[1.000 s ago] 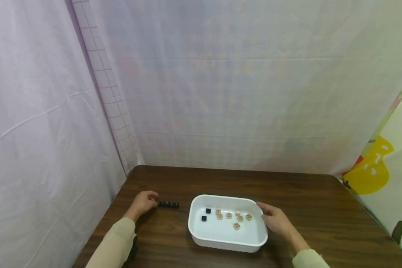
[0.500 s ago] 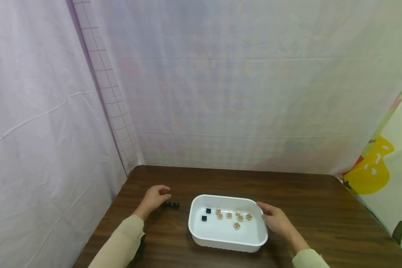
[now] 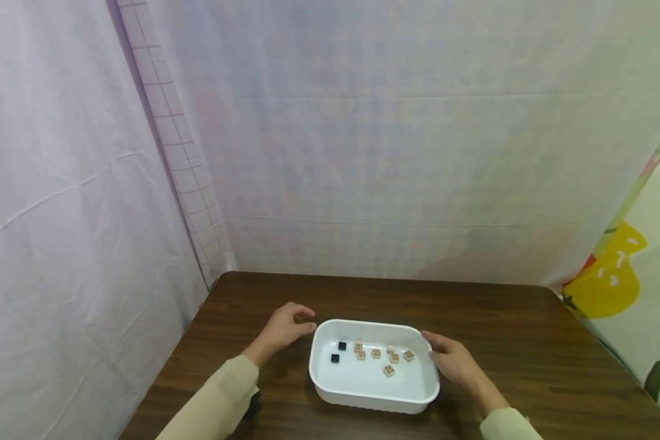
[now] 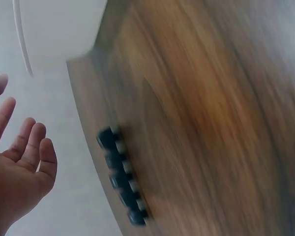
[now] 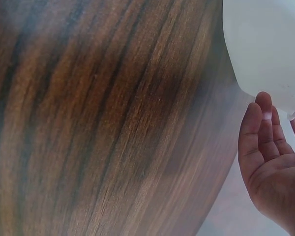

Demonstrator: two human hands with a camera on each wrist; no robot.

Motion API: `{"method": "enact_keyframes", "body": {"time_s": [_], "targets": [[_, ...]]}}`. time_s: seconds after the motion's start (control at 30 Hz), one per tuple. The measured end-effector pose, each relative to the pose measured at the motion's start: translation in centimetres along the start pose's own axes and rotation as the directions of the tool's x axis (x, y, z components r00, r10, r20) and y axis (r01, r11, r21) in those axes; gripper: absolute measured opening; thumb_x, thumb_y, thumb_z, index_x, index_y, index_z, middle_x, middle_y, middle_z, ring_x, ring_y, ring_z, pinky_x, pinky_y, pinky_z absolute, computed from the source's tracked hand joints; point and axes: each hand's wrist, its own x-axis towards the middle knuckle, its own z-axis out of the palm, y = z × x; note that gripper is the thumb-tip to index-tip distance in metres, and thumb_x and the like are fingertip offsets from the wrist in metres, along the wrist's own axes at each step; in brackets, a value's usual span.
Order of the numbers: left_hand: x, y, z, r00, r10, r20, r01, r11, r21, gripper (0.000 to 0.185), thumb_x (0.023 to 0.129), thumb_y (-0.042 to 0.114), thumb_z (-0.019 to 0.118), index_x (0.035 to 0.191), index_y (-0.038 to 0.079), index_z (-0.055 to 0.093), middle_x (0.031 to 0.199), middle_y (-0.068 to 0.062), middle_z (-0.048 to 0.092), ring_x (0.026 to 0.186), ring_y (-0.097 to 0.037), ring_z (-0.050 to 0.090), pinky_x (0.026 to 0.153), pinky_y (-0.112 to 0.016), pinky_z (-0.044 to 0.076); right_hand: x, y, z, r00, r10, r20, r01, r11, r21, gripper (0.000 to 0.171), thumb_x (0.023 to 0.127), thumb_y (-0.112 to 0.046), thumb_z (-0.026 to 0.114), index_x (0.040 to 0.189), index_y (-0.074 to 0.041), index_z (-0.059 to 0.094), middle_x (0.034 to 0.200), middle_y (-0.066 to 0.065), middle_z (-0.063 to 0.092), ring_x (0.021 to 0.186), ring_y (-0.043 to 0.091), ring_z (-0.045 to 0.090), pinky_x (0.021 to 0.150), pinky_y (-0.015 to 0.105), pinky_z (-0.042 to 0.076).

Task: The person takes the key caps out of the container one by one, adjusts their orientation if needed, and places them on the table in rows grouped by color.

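- Mostly bare, the brown wood-grain desk carries one white tub near its front edge, toward the left side.
- Inside the tub lie two black cubes at its left end and about six tan tiles spread across the middle.
- Left hand hangs just beside the tub's far-left corner, its grip wide and holding nothing, fingers loosely spread.
- One row of five black cubes lies on the desk beneath that hand; the head view hides it behind the hand.
- Right hand touches the tub's right wall, fingers straight against the rim.
- Pale curtains close off the desk's far and left edges.
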Motion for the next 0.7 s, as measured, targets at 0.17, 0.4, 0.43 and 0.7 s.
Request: {"method": "enact_keyframes", "body": {"time_s": [0.17, 0.4, 0.43, 0.7], "targets": [[0.0, 1.6, 1.2, 0.998, -0.042, 0.043, 0.042, 0.999, 0.012, 0.024, 0.087, 0.018, 0.076, 0.107, 0.006, 0.072, 0.109, -0.007, 0.061, 0.101, -0.027, 0.057, 0.083, -0.044, 0.05, -0.1, -0.1, -0.1, 1.0, -0.001, 0.004, 0.001, 1.0, 0.007, 0.048, 0.092, 0.0, 0.052, 0.139, 0.008, 0.05, 0.137, 0.032, 0.051, 0.123, 0.047, 0.051, 0.096, 0.054, 0.046], [-0.5, 2.4, 2.6, 0.993, -0.033, 0.112, 0.027, 0.998, 0.057, 0.027, 0.086, 0.018, 0.078, 0.109, 0.005, 0.072, 0.123, -0.014, 0.054, 0.113, -0.036, 0.054, 0.095, -0.053, 0.045, -0.2, 0.0, -0.1, 1.0, -0.01, 0.008, 0.01, 1.0, 0.002, 0.047, 0.093, 0.0, 0.051, 0.139, 0.008, 0.049, 0.135, 0.033, 0.051, 0.122, 0.047, 0.052, 0.096, 0.054, 0.046], [-0.5, 2.3, 2.8, 0.992, -0.034, 0.12, 0.025, 0.997, 0.072, 0.027, 0.086, 0.018, 0.078, 0.109, 0.006, 0.072, 0.126, -0.016, 0.053, 0.116, -0.037, 0.053, 0.097, -0.054, 0.044, -0.2, 0.0, -0.1, 1.0, -0.01, 0.007, 0.01, 1.0, 0.002, 0.047, 0.093, 0.0, 0.051, 0.139, 0.008, 0.049, 0.135, 0.033, 0.051, 0.121, 0.047, 0.052, 0.096, 0.054, 0.046], [-0.7, 2.2, 4.4, 0.984, -0.054, 0.167, 0.031, 0.99, 0.139, 0.022, 0.082, 0.019, 0.081, 0.101, 0.012, 0.075, 0.138, -0.024, 0.046, 0.125, -0.043, 0.048, 0.104, -0.056, 0.038, -0.1, 0.0, -0.2, 1.0, 0.008, 0.014, -0.008, 1.0, -0.004, 0.048, 0.093, 0.0, 0.051, 0.14, 0.007, 0.049, 0.134, 0.033, 0.053, 0.119, 0.046, 0.055, 0.093, 0.053, 0.048]]}}
